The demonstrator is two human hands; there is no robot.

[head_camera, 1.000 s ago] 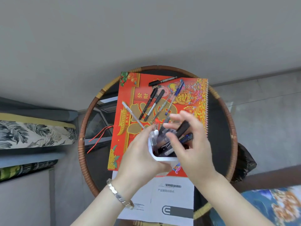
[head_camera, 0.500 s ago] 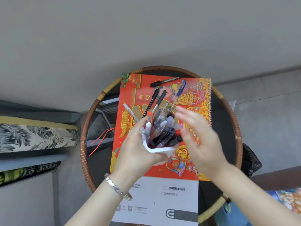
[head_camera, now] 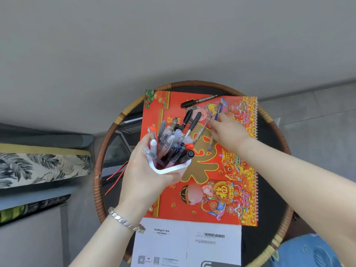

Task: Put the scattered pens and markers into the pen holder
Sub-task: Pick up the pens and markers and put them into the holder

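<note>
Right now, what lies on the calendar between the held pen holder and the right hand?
In the head view, two black-capped pens and a clear pen lie between the pen holder and the right hand.

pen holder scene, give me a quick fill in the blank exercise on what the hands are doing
1. The white pen holder is held in the ____ hand.
2. The right hand reaches for a pen with a ____ cap.
3. The loose pens lie on a mostly ____ calendar.

Missing words: left; blue; red
</note>
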